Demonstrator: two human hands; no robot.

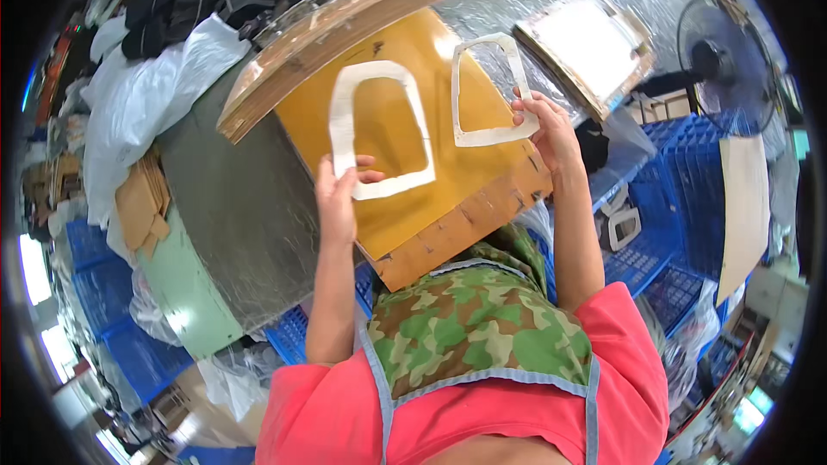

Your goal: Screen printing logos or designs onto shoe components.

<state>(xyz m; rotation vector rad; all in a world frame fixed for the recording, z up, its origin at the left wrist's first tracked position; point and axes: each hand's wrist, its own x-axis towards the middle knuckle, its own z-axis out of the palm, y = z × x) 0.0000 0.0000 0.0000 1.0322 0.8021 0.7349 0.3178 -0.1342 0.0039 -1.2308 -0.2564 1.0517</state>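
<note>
My left hand grips the lower left corner of a white frame-shaped piece with a rounded top and a large opening. Fingers of that hand show through the opening. A second white frame-shaped piece, slimmer at its sides, is pinched at its lower right corner by my right hand. Both pieces are held apart from each other, over a yellow board that slopes in front of me. Whether either piece touches the board, I cannot tell.
A curved wooden bar crosses the board's far edge. To the right are a white panel in a wooden frame, a fan and stacked blue crates; another white frame piece lies there. White plastic bags sit at left.
</note>
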